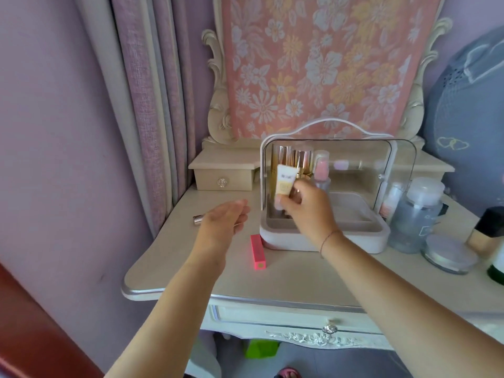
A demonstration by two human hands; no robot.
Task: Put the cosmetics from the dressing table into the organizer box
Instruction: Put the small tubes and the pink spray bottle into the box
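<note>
A white organizer box [365, 237] with a raised clear lid stands on the cream dressing table [169, 271]. Gold tubes [289, 156] and a pink-capped spray bottle [321, 170] stand inside at its left. My right hand [308, 211] holds a small cream tube [285, 184] upright over the box's left part. To the left, my left hand [226, 222] hovers open and flat above the tabletop, partly covering a small metallic tube [197, 219]. A pink lipstick box [257, 252] lies in front of the organizer's left corner.
Right of the organizer stand a clear bottle with a white cap [417, 214], a slim bottle [391, 200], a round silver-lidded jar [450, 253] and a black-capped bottle [488, 230]. A small drawer unit [223, 174] sits at the back left. A curtain hangs left.
</note>
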